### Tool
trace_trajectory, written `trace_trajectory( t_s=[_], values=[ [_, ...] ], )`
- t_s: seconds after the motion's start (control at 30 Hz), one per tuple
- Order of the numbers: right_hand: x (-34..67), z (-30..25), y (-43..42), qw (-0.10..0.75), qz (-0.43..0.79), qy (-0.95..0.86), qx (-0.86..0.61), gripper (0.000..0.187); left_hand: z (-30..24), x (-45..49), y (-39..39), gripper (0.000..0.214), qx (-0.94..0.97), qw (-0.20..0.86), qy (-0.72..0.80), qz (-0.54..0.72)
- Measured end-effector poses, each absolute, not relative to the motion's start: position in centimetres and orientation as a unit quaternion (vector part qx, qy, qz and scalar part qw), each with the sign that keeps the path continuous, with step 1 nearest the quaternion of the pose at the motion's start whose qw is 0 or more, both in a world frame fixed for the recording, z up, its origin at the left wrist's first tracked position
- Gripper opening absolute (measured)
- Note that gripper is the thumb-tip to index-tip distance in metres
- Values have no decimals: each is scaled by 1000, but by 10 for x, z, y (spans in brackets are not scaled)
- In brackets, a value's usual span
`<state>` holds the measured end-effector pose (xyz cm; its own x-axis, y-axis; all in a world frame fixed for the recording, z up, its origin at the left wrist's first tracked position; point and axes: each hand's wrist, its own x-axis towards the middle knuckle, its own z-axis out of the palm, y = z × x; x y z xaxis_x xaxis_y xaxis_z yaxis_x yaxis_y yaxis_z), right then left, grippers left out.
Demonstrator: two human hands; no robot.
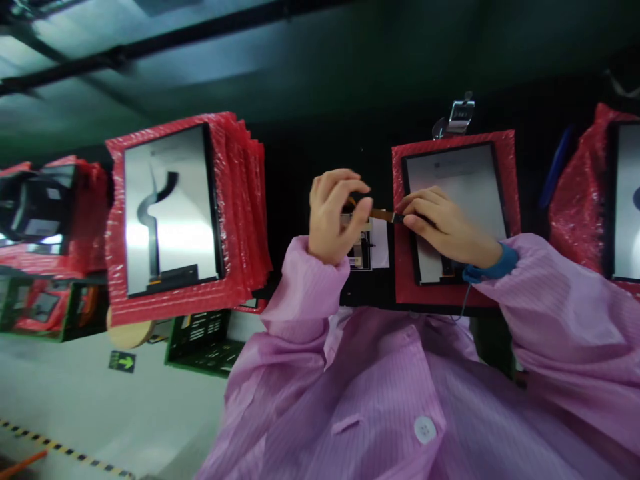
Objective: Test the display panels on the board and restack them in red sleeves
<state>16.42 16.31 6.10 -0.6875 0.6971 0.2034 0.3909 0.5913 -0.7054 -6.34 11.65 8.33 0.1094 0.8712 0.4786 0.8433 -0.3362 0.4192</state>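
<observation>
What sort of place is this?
Likely an electronics assembly or inspection bench on a factory floor: what look like display panels on red bubble-wrap sleeves, a corded blue wrist strap, and black-and-yellow floor tape.

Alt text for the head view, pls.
A person's right hand appears to pinch the dark end of a thin orange ribbon cable, above a screen panel on red wrap; the left hand curls near the other end, contact unclear. At left, a second panel tops a red bubble-wrap stack.
</observation>
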Motion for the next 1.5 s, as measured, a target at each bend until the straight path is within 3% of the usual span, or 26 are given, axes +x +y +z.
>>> trace_trajectory(
  t_s=[0.13, 0.3, 0.43, 0.53, 0.67, 0.8, 0.87, 1.0, 1.07, 1.2, 1.5],
  values=[
    [165, 64, 161, 270, 321, -850, -318, 43, 75, -63, 63, 13, 692, -40, 628, 354],
    [166, 61, 165, 281, 291, -849, -341, 41, 36, -52, 16, 29, 716, 5, 647, 264],
    [164, 73, 150, 331, 210, -835, -385, 32, 39, -42, 22, 23, 762, 11, 588, 270],
    [152, 99, 105, 364, 144, -832, -393, 28, 59, -19, 52, 21, 840, 29, 503, 203],
    [127, 121, 42, 330, 61, -826, -453, 39, 85, 30, 97, 17, 861, 48, 484, 149],
    [113, 117, 27, 347, 16, -791, -504, 16, 97, 72, 120, 17, 878, 71, 456, 125],
    [107, 113, 25, 354, 10, -784, -509, 14, 100, 85, 123, 24, 904, 55, 407, 117],
    [90, 109, 3, 267, 13, -844, -465, 32, 116, 102, 120, 44, 947, 23, 307, 94],
    [87, 107, -12, 253, -11, -863, -438, 30, 125, 105, 119, 51, 954, 17, 285, 88],
    [98, 105, -26, 331, -104, -776, -526, 8, 131, 105, 120, 58, 957, 13, 276, 84],
    [114, 102, -26, 421, -77, -714, -554, 16, 119, 108, 124, 56, 966, 48, 240, 80]
  ],
)
